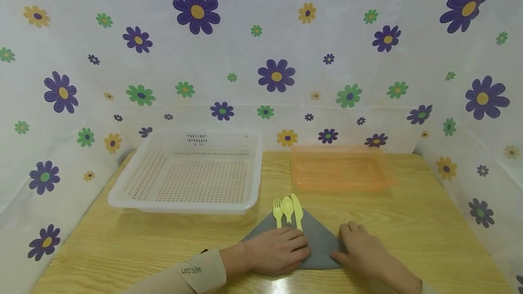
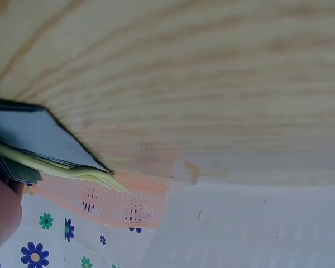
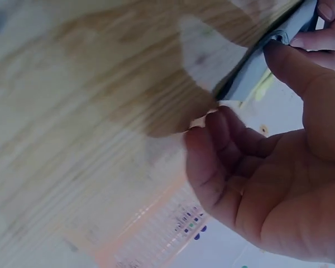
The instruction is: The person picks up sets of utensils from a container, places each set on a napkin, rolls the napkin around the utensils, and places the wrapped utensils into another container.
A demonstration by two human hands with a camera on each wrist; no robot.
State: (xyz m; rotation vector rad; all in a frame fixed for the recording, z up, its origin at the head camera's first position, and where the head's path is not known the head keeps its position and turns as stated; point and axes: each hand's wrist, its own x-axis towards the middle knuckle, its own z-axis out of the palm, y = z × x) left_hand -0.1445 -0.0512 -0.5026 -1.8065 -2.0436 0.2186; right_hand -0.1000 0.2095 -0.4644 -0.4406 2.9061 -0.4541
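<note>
Grey and pointed toward the top, the napkin [image 1: 320, 239] lies at the lower centre of the head view, flat on the tabletop [image 1: 416, 217]. On it sit a pale yellow-green fork [image 1: 277, 208], spoon [image 1: 288, 204] and knife [image 1: 297, 212], side by side, heads past the upper edge, probably so they stay exposed while their handles are covered.

The left hand [image 1: 278, 251] bends over those handles, its grip narrow and holding the napkin down on them, I would say to stop the three sliding apart. At the napkin's right corner, the right hand [image 1: 363, 248] has its thumb against the edge and its fingers curled nearby; whether that grip pinches the cloth, I cannot tell.

Left of centre stands a white basket [image 1: 175, 206], and right of centre an orange tray [image 1: 343, 185], both behind the work, presumably leaving the hands room.
</note>
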